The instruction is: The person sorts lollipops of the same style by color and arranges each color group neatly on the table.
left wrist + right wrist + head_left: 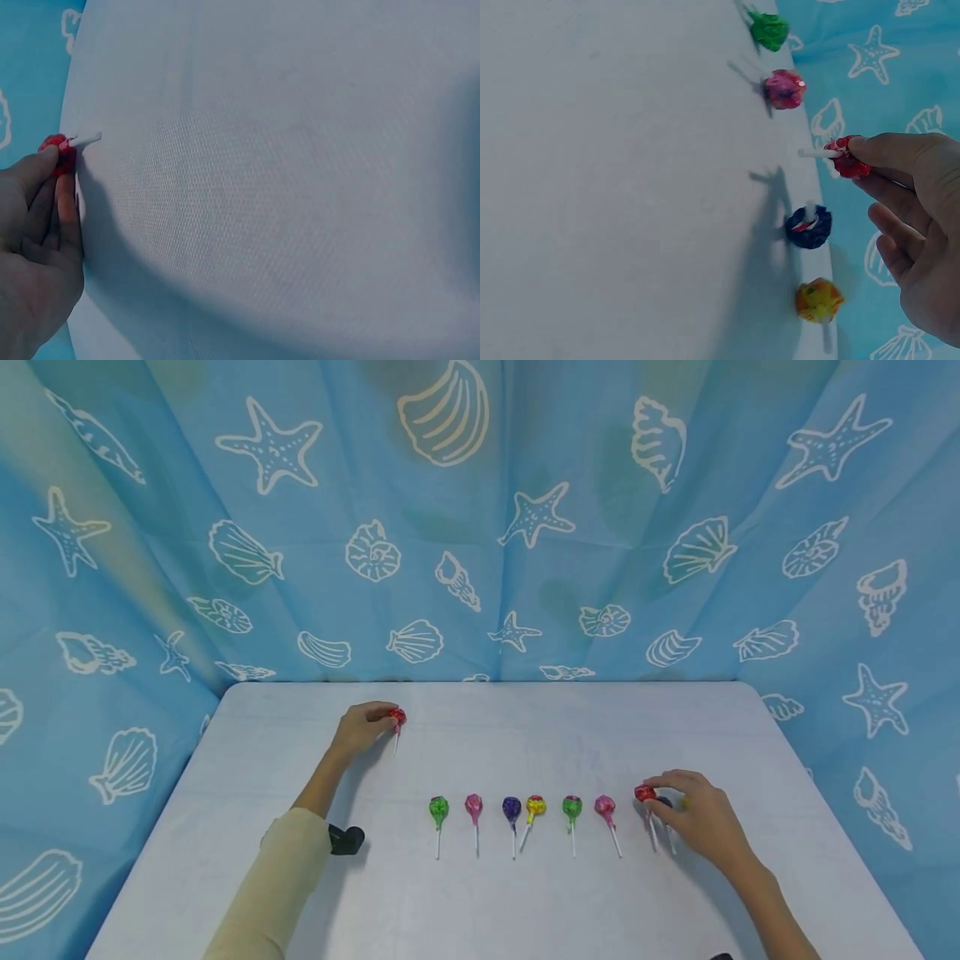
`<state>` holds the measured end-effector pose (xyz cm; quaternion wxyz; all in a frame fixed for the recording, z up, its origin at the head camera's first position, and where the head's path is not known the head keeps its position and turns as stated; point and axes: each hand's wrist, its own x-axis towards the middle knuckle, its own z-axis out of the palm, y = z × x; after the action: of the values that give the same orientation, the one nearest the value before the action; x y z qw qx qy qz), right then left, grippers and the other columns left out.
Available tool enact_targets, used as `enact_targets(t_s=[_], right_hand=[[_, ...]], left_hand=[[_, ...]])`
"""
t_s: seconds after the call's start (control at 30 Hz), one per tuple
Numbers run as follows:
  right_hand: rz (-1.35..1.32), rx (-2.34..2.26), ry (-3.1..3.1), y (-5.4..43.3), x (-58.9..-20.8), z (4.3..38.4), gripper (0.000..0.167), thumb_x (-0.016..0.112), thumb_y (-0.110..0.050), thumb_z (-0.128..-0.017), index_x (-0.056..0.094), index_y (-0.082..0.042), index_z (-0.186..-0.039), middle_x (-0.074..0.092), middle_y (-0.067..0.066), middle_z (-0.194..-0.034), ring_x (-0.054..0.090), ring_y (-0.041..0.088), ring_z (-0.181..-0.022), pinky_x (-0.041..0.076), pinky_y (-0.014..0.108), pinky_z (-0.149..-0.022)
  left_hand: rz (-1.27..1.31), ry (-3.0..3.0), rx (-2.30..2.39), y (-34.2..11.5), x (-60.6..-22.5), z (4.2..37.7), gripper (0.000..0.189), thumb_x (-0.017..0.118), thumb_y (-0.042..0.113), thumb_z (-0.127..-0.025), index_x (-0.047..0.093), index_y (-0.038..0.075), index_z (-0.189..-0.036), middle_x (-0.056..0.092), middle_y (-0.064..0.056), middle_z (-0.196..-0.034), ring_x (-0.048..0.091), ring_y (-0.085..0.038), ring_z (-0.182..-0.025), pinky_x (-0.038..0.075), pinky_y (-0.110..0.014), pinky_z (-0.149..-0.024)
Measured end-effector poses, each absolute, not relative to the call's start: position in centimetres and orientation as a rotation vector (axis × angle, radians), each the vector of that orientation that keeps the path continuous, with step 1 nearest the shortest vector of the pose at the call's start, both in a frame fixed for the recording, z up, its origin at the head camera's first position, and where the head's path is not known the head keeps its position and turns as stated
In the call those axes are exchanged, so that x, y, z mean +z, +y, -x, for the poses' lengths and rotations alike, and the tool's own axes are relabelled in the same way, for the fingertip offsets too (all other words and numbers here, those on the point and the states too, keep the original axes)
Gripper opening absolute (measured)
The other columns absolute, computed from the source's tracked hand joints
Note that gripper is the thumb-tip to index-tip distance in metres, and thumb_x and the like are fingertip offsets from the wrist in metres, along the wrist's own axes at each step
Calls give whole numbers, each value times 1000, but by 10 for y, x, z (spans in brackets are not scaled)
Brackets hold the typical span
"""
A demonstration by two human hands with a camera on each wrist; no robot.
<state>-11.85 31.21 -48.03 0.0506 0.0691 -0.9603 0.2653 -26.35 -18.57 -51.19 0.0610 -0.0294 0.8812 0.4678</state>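
Note:
My left hand (pixel 363 728) pinches the head of a red lollipop (pixel 397 717) near the table's back left; its white stick points toward me. In the left wrist view thumb and fingers close round the same red wrapper (pixel 58 154). On the right, my right hand (pixel 701 814) pinches another red lollipop (pixel 645 793) by its head. The right wrist view has this red lollipop (pixel 849 157) between thumb and fingertips, seemingly raised off the table. Just beyond it lie a dark blue lollipop (pixel 808 226) and a yellow lollipop (pixel 820 300), partly hidden by the hand in the head view.
Across the white table (pixel 480 910) runs a row: green (pixel 438 810), pink (pixel 474 806), purple (pixel 512 810), yellow (pixel 536 807), green (pixel 572 807) and pink (pixel 605 807) lollipops. A blue shell-patterned curtain (pixel 480 585) hangs behind and beside the table.

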Motion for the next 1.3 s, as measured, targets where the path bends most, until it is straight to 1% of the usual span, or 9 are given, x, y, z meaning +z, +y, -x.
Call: enact_targets(t_s=[0.23, 0.4, 0.5, 0.6, 0.63, 0.7, 0.9, 1.13, 1.3], right_hand=[[-151, 981, -2870, 302, -469, 129, 33, 75, -22, -91, 69, -8, -121, 62, 23, -128, 50, 46, -124, 42, 68, -94], [-213, 1123, -2770, 283, -461, 140, 33, 73, -23, -93, 69, -7, -122, 67, 17, -122, 58, 41, -113, 49, 63, -89], [-251, 1208, -2719, 271, -458, 148, 31, 74, -20, -92, 70, -7, -120, 70, 13, -115, 64, 34, -106, 55, 46, -88], [-276, 1304, -2688, 258, -457, 159, 30, 73, -16, -93, 70, -6, -120, 71, 12, -113, 68, 29, -102, 54, 24, -84], [-279, 1331, -2684, 254, -457, 162, 30, 73, -16, -93, 70, -6, -120, 71, 11, -112, 68, 28, -102, 52, 19, -82], [-295, 1386, -2676, 245, -457, 170, 30, 73, -15, -92, 69, -5, -120, 70, 11, -112, 68, 27, -102, 51, 15, -82], [-336, 1511, -2653, 220, -456, 191, 29, 75, -13, -91, 70, -5, -119, 71, 10, -112, 69, 26, -102, 54, 24, -84], [-351, 1593, -2633, 191, -450, 213, 29, 75, -12, -90, 70, -3, -117, 71, 13, -112, 69, 28, -103, 56, 34, -84], [-323, 1590, -2677, 170, -450, 226, 28, 75, -10, -90, 70, -4, -117, 69, 13, -115, 69, 27, -104, 56, 36, -85]], left_hand=[[98, 2670, 1417, -185, -514, 265, 31, 61, 14, -99, 66, 5, -128, 63, -17, -128, 53, -34, -124, 40, -50, -106], [100, 2676, 1411, -184, -513, 266, 31, 61, 14, -100, 66, 5, -129, 62, -17, -129, 53, -34, -124, 41, -49, -106], [99, 2676, 1403, -183, -513, 266, 31, 61, 14, -100, 65, 5, -129, 62, -17, -129, 53, -34, -124, 40, -49, -106], [96, 2681, 1400, -184, -513, 265, 31, 62, 14, -99, 66, 5, -129, 62, -17, -128, 53, -34, -124, 41, -49, -106], [92, 2686, 1398, -184, -513, 265, 31, 62, 14, -99, 66, 5, -129, 63, -17, -128, 53, -34, -123, 41, -49, -105], [73, 2696, 1395, -184, -513, 265, 31, 62, 13, -99, 66, 4, -128, 63, -17, -127, 54, -34, -122, 42, -49, -105], [48, 2690, 1418, -184, -509, 262, 32, 61, 12, -99, 65, 1, -129, 62, -20, -128, 54, -36, -122, 41, -51, -104], [83, 2668, 1426, -184, -508, 261, 32, 61, 13, -99, 65, 3, -129, 63, -19, -128, 53, -35, -124, 39, -50, -106], [61, 2664, 1433, -184, -507, 261, 32, 62, 14, -99, 65, 2, -129, 63, -19, -127, 53, -35, -124, 40, -50, -106]])
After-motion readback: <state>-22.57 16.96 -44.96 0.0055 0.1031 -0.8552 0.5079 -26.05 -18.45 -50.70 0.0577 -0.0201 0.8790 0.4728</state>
